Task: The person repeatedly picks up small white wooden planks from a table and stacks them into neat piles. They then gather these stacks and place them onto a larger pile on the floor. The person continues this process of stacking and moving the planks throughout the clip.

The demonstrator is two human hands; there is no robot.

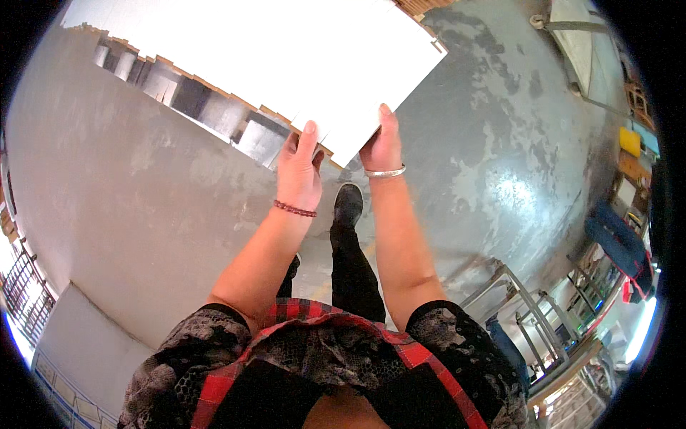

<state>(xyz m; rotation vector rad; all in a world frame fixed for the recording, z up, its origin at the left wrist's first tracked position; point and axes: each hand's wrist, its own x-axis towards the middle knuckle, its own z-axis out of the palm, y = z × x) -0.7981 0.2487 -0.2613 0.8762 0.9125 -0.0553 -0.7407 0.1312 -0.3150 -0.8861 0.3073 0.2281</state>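
Note:
Large white flat boards (286, 57) with brown edges lie spread ahead of me, overexposed, so the seams between them are hard to see. My left hand (300, 171) is closed on the near corner of a white board (344, 139), thumb on top and fingers mostly hidden under the edge. On the same board's right edge, my right hand (384, 149) grips with its thumb on the upper face and the other fingers underneath. Along the left side the brown edges form an uneven, stepped line.
Grey and dark blocky shapes (221, 114) show beneath the boards' left edge. The floor (179, 214) is grey with worn patches. To the lower right stands a metal tube frame (525, 293); a pale panel (89, 322) is at lower left. Something yellow (629, 141) sits far right.

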